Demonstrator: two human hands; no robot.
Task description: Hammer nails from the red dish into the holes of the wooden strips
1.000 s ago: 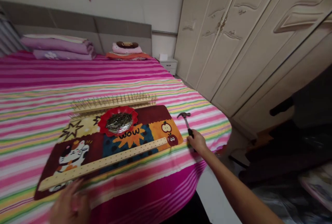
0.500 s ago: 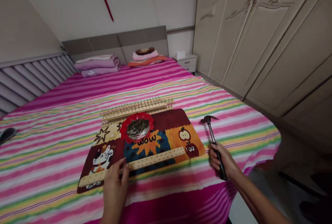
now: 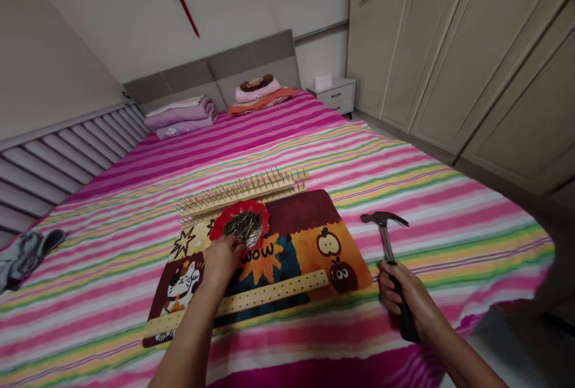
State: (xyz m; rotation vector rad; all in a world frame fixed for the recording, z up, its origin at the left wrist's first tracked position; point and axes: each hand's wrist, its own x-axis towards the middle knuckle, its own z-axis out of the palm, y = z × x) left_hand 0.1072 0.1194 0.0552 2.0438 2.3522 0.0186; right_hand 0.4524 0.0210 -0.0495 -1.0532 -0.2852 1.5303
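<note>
My left hand [image 3: 223, 256] reaches over the near left edge of a red scalloped bowl [image 3: 263, 215], its fingers drawn together at the heap of nails [image 3: 246, 225]. Whatever lies between the fingertips is too small to make out. In my right hand [image 3: 408, 293] is a claw hammer [image 3: 387, 244], gripped by its black handle, head pointing away from me above the striped cover. A pale wooden strip [image 3: 276, 291] with rows of small holes lies across the near side of a patterned mat [image 3: 299, 207]; my left forearm hides part of it.
Behind the bowl, wooden strips [image 3: 240, 195] bristle with upright nails. Everything rests on a bed with a striped cover [image 3: 449, 214]. Folded bedding [image 3: 182, 115] is at the headboard, dark cloth [image 3: 27, 256] at far left, and a wardrobe [image 3: 422, 47] to the right.
My left hand has left the holed strip and moved forward to the nails in the bowl. The hammer stays in my right hand. The view has shifted slightly.
</note>
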